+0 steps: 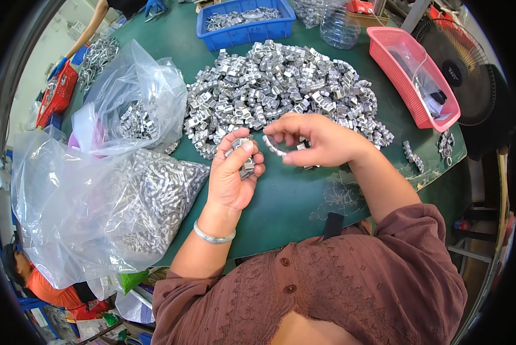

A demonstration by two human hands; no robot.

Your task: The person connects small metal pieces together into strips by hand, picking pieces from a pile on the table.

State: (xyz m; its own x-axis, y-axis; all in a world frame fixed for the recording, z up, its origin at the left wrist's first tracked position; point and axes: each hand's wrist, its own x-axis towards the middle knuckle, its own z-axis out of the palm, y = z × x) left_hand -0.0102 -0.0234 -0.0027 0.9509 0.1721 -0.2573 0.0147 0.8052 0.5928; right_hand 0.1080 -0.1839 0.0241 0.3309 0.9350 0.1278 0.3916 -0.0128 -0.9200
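Over the near side of the green table (275, 213), my left hand (230, 178) is closed around several small silver metal pieces (247, 167), the thumb pressing on them. Just to its right, my right hand (332, 141) pinches a short curved row of joined silver metal pieces (273, 146) between thumb and fingers. The row's free end points toward my left hand, a small gap apart. More metal pieces show partly under my right palm; whether it holds them I cannot tell. Right behind both hands spreads a large heap of similar metal pieces (281, 86).
A clear plastic bag of metal parts (154, 201) bulges at the left, a second open bag (148, 86) behind it. At the back stand a blue bin (246, 38) and a clear plastic jug (339, 31). A pink basket (404, 86) and black fan (456, 75) are right. Another person's arm (91, 29) reaches in far left.
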